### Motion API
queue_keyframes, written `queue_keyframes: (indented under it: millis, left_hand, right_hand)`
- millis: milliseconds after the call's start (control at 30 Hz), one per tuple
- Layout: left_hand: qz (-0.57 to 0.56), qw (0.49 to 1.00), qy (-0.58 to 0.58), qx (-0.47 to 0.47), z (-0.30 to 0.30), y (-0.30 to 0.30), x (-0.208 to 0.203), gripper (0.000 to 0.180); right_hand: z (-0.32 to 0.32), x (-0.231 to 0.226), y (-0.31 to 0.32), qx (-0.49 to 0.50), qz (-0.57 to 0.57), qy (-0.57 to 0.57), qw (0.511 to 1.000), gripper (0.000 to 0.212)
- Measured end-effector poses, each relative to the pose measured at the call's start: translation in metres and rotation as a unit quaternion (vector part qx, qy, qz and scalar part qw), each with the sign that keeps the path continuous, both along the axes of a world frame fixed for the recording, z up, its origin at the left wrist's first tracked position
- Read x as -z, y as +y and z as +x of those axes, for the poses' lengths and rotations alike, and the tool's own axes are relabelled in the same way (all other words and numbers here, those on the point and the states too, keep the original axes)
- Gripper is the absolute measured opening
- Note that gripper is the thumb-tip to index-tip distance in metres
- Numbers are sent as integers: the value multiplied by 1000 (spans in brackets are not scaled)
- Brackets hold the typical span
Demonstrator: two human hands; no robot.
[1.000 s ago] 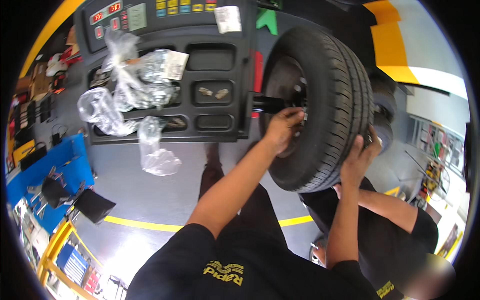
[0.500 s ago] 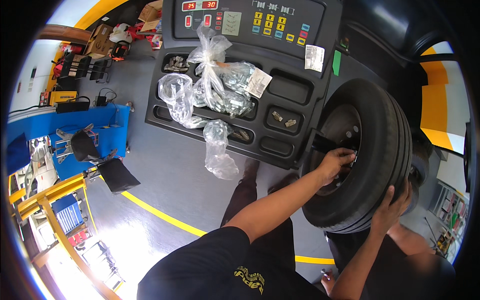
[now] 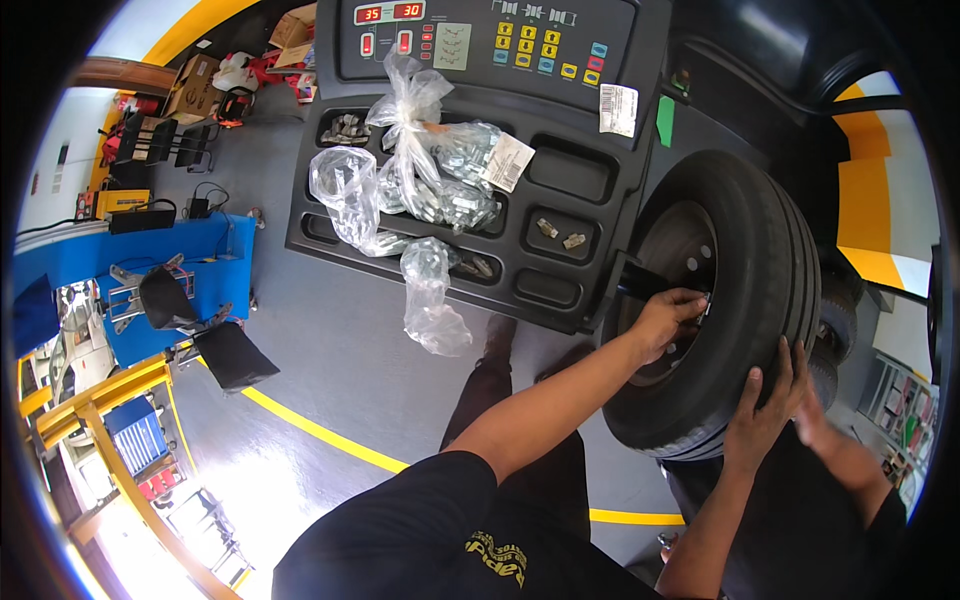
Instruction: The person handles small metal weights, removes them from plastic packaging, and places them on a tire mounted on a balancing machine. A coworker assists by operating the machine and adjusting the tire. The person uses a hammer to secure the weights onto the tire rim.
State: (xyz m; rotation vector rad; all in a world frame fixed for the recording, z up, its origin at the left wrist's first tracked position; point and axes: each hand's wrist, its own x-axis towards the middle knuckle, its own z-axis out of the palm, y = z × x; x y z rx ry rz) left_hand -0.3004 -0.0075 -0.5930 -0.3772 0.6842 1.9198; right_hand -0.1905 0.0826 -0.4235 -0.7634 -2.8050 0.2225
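Observation:
A black tyre on a dark steel wheel [image 3: 735, 300] stands upright on the shaft of a wheel balancing machine [image 3: 560, 170] at the right. My left hand [image 3: 668, 315] reaches into the wheel's centre by the shaft, its fingers curled on the rim near the hub; what they hold is hidden. My right hand [image 3: 765, 405] lies flat with spread fingers on the tyre's tread at its lower near side.
The machine's black tray holds clear plastic bags of small metal weights [image 3: 430, 190] and loose clips [image 3: 560, 235]. One empty bag [image 3: 430, 300] hangs over the tray's edge. A blue stand [image 3: 150, 270] with tools is at the left. A yellow line [image 3: 330, 435] crosses the grey floor.
The view has swung so the tyre and machine sit further right and lower. My left hand stays at the hub and my right hand stays on the tread, slightly lower on the tyre.

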Motion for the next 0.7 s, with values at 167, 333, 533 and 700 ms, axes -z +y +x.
queue_keyframes:
  millis: [167,333,533,700]
  left_hand:
    - [-10,1000,0,1,0,0,-1,31]
    - [-5,1000,-4,0,0,0,-1,32]
    - [7,1000,-2,-10,-2,2,3,31]
    - [32,999,-9,-25,-17,5,3,29]
  right_hand:
    - [6,2,0,-9,-14,-1,1000,51]
    - [9,3,-2,-6,-22,6,1000,52]
    - [9,1,-5,5,3,-18,1000,53]
    - [7,4,-3,-3,-15,-11,1000,54]
